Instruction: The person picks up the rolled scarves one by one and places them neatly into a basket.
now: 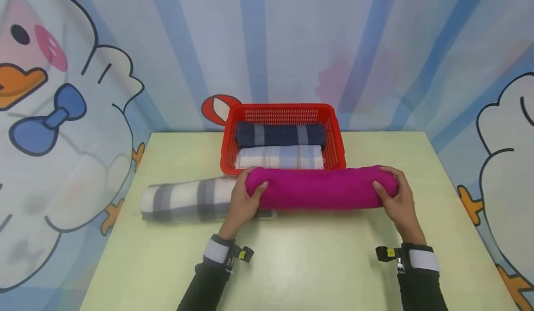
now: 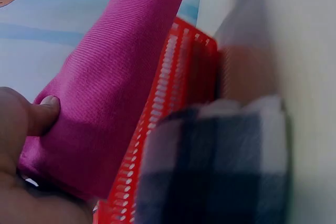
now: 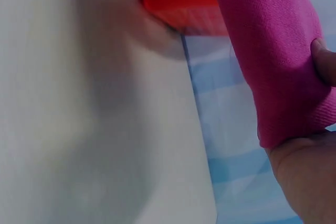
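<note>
A rolled magenta cloth (image 1: 321, 188) is held up level between both hands, just in front of the red basket (image 1: 225, 153). My left hand (image 1: 244, 199) grips its left end, thumb on the near side. At the other end, my right hand (image 1: 398, 202) holds it the same way. The left wrist view shows the left thumb pressing into the magenta roll (image 2: 115, 77); the right wrist view shows its other end (image 3: 278, 61) in the right hand. Inside the basket lie a navy striped roll (image 1: 279, 135) and a pale plaid roll (image 1: 280, 157).
A grey-and-white checked roll (image 1: 187, 201) lies on the pale yellow table (image 1: 317, 264), left of the basket's front and partly behind the left hand. A cartoon-printed backdrop (image 1: 292, 47) rises behind the table's back edge.
</note>
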A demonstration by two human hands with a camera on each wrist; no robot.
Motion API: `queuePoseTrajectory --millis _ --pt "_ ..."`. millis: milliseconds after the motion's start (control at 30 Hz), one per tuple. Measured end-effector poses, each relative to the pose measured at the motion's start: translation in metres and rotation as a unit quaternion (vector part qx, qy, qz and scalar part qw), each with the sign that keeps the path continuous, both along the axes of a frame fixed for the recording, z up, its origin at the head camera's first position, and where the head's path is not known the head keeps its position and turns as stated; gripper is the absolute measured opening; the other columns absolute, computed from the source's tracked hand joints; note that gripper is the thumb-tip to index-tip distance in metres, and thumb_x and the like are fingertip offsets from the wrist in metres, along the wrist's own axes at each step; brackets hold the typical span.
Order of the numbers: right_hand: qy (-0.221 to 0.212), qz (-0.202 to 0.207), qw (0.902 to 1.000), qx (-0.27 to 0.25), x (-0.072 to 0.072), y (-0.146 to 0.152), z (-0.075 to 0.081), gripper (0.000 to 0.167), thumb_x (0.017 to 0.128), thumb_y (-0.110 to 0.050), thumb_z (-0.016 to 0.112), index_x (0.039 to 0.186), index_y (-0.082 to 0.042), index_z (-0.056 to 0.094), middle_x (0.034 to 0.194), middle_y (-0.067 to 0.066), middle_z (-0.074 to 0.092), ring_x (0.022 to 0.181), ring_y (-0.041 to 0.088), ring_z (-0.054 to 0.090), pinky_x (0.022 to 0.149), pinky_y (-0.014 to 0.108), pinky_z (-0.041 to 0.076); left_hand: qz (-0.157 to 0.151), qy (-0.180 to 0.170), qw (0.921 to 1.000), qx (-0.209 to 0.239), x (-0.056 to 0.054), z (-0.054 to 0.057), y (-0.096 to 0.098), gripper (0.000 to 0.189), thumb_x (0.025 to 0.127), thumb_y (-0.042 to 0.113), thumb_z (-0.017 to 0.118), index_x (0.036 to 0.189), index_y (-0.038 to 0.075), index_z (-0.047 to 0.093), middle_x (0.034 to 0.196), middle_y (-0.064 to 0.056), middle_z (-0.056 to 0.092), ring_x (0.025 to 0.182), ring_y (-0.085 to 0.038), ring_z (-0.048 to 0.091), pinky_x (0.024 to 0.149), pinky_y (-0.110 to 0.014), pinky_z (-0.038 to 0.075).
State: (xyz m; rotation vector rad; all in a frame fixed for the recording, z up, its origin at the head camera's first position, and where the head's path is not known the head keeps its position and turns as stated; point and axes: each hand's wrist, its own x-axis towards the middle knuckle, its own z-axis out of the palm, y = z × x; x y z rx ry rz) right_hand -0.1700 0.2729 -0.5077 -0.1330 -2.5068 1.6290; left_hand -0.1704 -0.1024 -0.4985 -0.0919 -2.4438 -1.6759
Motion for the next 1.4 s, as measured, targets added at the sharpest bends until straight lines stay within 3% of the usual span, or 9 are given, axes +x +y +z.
queuePoseTrajectory --millis 200,533,867,1100,1267,1400 --pt "0.019 0.013 0.9997 -0.006 -0.020 -0.021 0.017 0.052 0.099 -0.017 0.061 0.147 -0.018 0.042 0.147 0.011 0.044 0.125 0.019 0.043 0.081 0.009 0.048 0.011 0.008 0.9997 -0.022 -0.019 0.015 -0.020 0.051 0.092 0.018 0.071 0.138 0.008 0.050 0.135 -0.016 0.057 0.123 -0.034 0.054 0.106 -0.054 0.044" --pt "0.017 0.009 0.9993 -0.033 -0.047 -0.049 0.036 0.045 0.099 -0.009 0.058 0.142 -0.017 0.047 0.147 0.011 0.046 0.128 0.026 0.047 0.085 0.018 0.049 0.038 0.006 0.9988 -0.032 -0.051 0.029 -0.046 0.055 0.091 0.026 0.071 0.139 0.014 0.048 0.132 -0.018 0.058 0.117 -0.036 0.057 0.098 -0.055 0.052" --pt "0.005 0.011 0.9994 -0.033 -0.074 -0.068 0.039 0.042 0.097 0.004 0.050 0.137 -0.010 0.051 0.151 0.016 0.042 0.129 0.031 0.045 0.104 0.052 0.047 0.052 -0.037 0.9961 -0.060 -0.082 0.023 -0.062 0.059 0.094 0.031 0.067 0.144 0.013 0.041 0.140 -0.018 0.053 0.125 -0.038 0.053 0.104 -0.057 0.048" --pt "0.013 0.013 0.9996 0.021 -0.092 -0.080 0.033 0.044 0.094 0.008 0.047 0.135 -0.006 0.054 0.148 0.024 0.042 0.140 0.038 0.038 0.118 0.055 0.032 0.053 -0.039 0.9949 -0.077 -0.102 0.017 -0.065 0.057 0.098 0.025 0.062 0.146 0.008 0.038 0.143 -0.019 0.049 0.130 -0.037 0.049 0.110 -0.055 0.044" --pt "0.003 0.023 0.9991 0.036 -0.100 -0.084 0.032 0.043 0.097 0.003 0.046 0.139 -0.003 0.051 0.148 0.026 0.040 0.140 0.040 0.037 0.120 0.055 0.030 0.068 -0.055 0.9931 -0.078 -0.108 0.018 -0.065 0.056 0.099 0.024 0.059 0.148 0.010 0.035 0.146 -0.018 0.047 0.132 -0.035 0.048 0.111 -0.054 0.044" --pt "-0.026 0.066 0.9957 0.058 -0.104 -0.080 0.033 0.054 0.096 -0.007 0.059 0.147 -0.003 0.042 0.152 0.026 0.033 0.140 0.042 0.034 0.116 0.059 0.035 0.082 -0.075 0.9919 -0.061 -0.113 0.021 -0.063 0.056 0.100 0.027 0.058 0.149 0.012 0.035 0.147 -0.016 0.046 0.133 -0.034 0.048 0.109 -0.054 0.045"
